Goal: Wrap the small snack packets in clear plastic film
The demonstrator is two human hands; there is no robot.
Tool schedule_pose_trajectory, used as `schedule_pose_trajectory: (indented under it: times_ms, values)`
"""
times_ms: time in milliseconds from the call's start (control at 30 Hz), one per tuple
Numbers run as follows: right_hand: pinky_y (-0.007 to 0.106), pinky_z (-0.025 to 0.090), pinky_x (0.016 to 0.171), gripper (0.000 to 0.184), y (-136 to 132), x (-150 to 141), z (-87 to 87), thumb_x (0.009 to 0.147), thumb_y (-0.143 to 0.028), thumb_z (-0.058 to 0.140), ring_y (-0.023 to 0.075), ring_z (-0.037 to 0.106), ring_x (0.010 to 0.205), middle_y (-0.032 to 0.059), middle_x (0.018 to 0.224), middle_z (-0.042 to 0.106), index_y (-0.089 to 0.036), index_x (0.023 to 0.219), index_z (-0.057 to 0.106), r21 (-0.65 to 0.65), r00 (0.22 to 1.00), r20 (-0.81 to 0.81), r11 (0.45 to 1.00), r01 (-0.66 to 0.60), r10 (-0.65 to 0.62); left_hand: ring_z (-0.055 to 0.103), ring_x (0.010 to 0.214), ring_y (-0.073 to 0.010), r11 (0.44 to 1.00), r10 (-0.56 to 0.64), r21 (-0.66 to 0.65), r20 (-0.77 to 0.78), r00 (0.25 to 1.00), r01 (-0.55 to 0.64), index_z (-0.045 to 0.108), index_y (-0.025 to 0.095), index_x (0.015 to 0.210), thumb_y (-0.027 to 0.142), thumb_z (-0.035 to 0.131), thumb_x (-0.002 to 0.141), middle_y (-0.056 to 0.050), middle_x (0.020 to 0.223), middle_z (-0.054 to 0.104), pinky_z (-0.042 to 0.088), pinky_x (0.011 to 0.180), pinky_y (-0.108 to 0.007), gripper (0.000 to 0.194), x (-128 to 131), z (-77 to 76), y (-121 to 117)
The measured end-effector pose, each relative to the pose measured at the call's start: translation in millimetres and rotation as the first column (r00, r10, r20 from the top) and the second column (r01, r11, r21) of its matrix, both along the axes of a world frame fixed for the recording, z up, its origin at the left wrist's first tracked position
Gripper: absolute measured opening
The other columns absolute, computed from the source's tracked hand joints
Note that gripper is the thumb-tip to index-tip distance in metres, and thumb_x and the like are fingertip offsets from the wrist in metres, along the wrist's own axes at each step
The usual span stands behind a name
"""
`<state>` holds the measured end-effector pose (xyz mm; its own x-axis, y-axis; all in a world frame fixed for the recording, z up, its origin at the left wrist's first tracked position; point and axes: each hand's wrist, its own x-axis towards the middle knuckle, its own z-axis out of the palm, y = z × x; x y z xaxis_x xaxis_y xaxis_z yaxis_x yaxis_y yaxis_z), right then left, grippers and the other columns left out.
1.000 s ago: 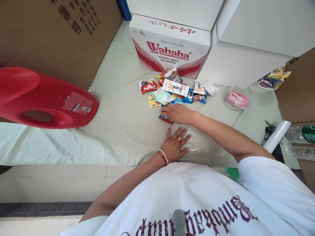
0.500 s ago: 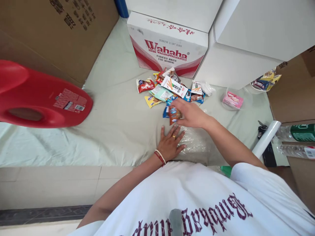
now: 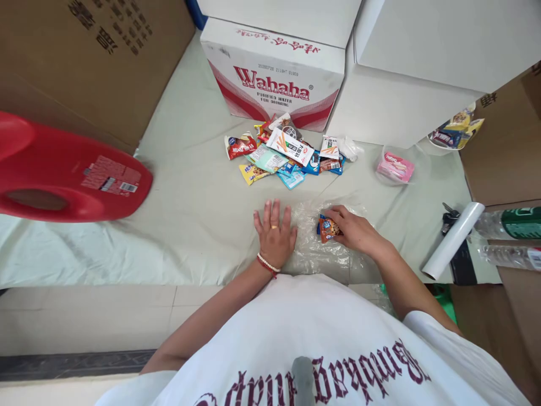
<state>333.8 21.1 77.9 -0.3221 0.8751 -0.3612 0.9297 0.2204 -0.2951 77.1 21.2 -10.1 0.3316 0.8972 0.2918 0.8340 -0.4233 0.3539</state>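
My right hand (image 3: 357,230) grips a small orange and blue cookie packet (image 3: 328,228) by its right side, low over a sheet of clear plastic film (image 3: 310,256). Flat on the cloth, fingers spread, my left hand (image 3: 274,234) lies at the film's left edge and holds nothing. Beyond both hands is a loose heap of wrapped snacks: a white stick-biscuit packet (image 3: 289,146) on top, a red packet (image 3: 240,146) and a yellow packet (image 3: 255,173) at the left, and a light blue packet (image 3: 292,179) in front.
A Wahaha water carton (image 3: 274,79) stands behind the heap. On the left is a big red jug (image 3: 76,175). To the right are a clear tub (image 3: 393,166) holding a pink packet, a white roll (image 3: 454,239), keys (image 3: 450,214) and plastic bottles (image 3: 519,223).
My right hand has carried the cookie packet away from the heap, right and toward me, over the film. My left hand has shifted slightly left, uncovering more film.
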Motion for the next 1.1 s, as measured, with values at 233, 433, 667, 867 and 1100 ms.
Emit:
schedule_pose_trajectory:
  times_ms: [233, 433, 667, 867, 1100]
  values:
    - [0.032, 0.047, 0.076, 0.055, 0, 11, -8.2, 0.09, -0.034, 0.07, 0.0271, 0.067, 0.106, 0.0103, 0.128, 0.064, -0.023, 0.141, 0.052, 0.023, 0.996, -0.064, 0.998, 0.06, -0.058, 0.06, 0.135, -0.0213, 0.862, -0.506, -0.041, -0.052, 0.861, 0.505, 0.065, 0.035, 0.13, 0.015, 0.051, 0.096, -0.003, 0.13, 0.073, 0.028, 0.126, -0.053, 0.042, 2, -5.8, -13]
    - [0.031, 0.043, 0.07, 0.055, 0, 9, -6.2, 0.086, -0.033, 0.075, 0.0277, 0.068, 0.102, 0.0092, 0.121, 0.068, -0.023, 0.135, 0.053, 0.008, 0.999, -0.003, 0.999, 0.052, -0.052, 0.044, 0.148, -0.0326, 0.967, -0.235, -0.125, -0.101, 0.967, 0.222, 0.048, 0.026, 0.152, 0.018, 0.047, 0.095, -0.014, 0.155, 0.053, -0.001, 0.122, -0.076, 0.057, 6, 11.8, 7]
    - [0.033, 0.041, 0.067, 0.044, 5, 5, 7.2, 0.086, -0.021, 0.064, 0.0278, 0.067, 0.099, 0.0103, 0.116, 0.068, -0.021, 0.129, 0.057, 0.032, 0.997, 0.061, 0.998, -0.045, 0.043, 0.043, 0.149, -0.0333, 0.95, -0.255, -0.217, -0.12, 0.959, 0.225, 0.048, 0.028, 0.152, 0.021, 0.044, 0.097, -0.012, 0.161, 0.045, -0.005, 0.118, -0.08, 0.056, -5, 14.9, 11]
    - [0.033, 0.045, 0.072, 0.046, 13, -6, 12.6, 0.087, -0.015, 0.061, 0.0282, 0.065, 0.106, 0.0114, 0.121, 0.067, -0.021, 0.132, 0.056, 0.066, 0.993, 0.044, 0.991, -0.113, 0.111, 0.037, 0.152, -0.0336, 0.93, -0.315, -0.244, -0.142, 0.939, 0.275, 0.042, 0.029, 0.156, 0.033, 0.044, 0.101, -0.013, 0.164, 0.04, -0.006, 0.118, -0.078, 0.056, -15, 19.4, 12]
    - [0.038, 0.054, 0.081, 0.072, 7, 6, 3.7, 0.087, -0.022, 0.068, 0.0302, 0.063, 0.118, 0.0124, 0.157, 0.044, -0.027, 0.153, 0.04, 0.049, 0.99, -0.09, 0.993, -0.103, 0.107, 0.04, 0.151, -0.0342, 0.967, -0.224, -0.159, -0.14, 0.964, 0.202, 0.04, 0.028, 0.158, 0.039, 0.044, 0.104, -0.016, 0.164, 0.04, 0.006, 0.122, -0.074, 0.055, -21, 12.7, 8]
